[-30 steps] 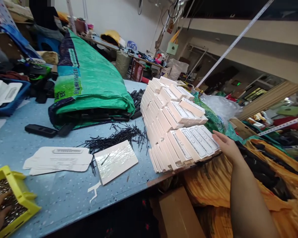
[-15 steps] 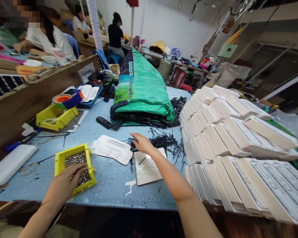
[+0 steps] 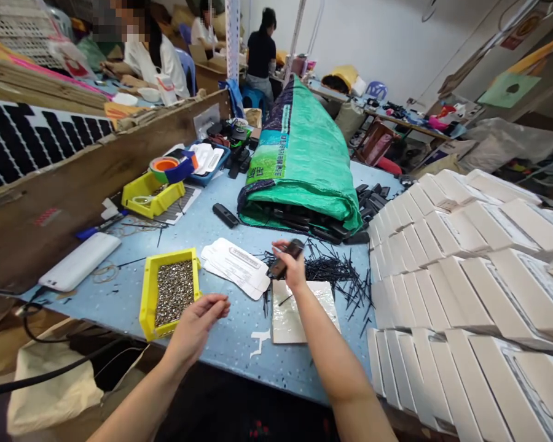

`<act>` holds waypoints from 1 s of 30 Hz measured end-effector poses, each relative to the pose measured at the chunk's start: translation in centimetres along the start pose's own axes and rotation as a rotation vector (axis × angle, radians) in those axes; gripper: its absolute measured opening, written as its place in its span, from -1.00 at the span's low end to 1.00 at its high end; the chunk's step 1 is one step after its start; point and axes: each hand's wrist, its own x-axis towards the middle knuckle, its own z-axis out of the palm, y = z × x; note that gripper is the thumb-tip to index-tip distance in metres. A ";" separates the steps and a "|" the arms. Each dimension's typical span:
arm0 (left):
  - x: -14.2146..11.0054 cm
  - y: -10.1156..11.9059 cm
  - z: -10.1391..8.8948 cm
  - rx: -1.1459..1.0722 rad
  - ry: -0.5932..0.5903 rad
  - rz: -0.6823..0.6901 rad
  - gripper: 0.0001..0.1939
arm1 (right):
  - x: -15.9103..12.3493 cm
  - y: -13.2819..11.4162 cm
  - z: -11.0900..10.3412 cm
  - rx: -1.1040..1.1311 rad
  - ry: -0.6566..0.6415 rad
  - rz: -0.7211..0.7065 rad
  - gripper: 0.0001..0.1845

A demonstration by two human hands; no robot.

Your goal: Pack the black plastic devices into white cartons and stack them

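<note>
My right hand (image 3: 297,274) grips a black oblong plastic piece (image 3: 286,258) above the far edge of a flat, shiny square pad (image 3: 301,316). Just right of the yellow bin (image 3: 146,307), my left hand (image 3: 196,325) has its fingertips pinched together; whatever they hold is too small to name. Small shiny metal pieces (image 3: 175,291) fill that bin. Thin black sticks (image 3: 338,267) lie heaped beyond the pad, with a single one on it. White printed cut-out cards (image 3: 235,265) rest between the bin and my right hand.
A green sack (image 3: 313,153) with black pieces at its mouth stands at the back. White boxes (image 3: 442,294) are stacked in rows on the right. A second yellow bin (image 3: 153,205), a white slab-like object (image 3: 80,261) and a wooden partition (image 3: 74,184) are on the left. People sit beyond.
My left hand has come out of the bin of metal pieces and moved right. My right hand has picked up the black oblong piece. The view has swung left.
</note>
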 end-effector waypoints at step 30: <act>2.5 -1.5 5.6 0.996 -0.370 0.552 -0.47 | -12.4 -4.3 -4.0 0.489 0.559 0.016 -0.80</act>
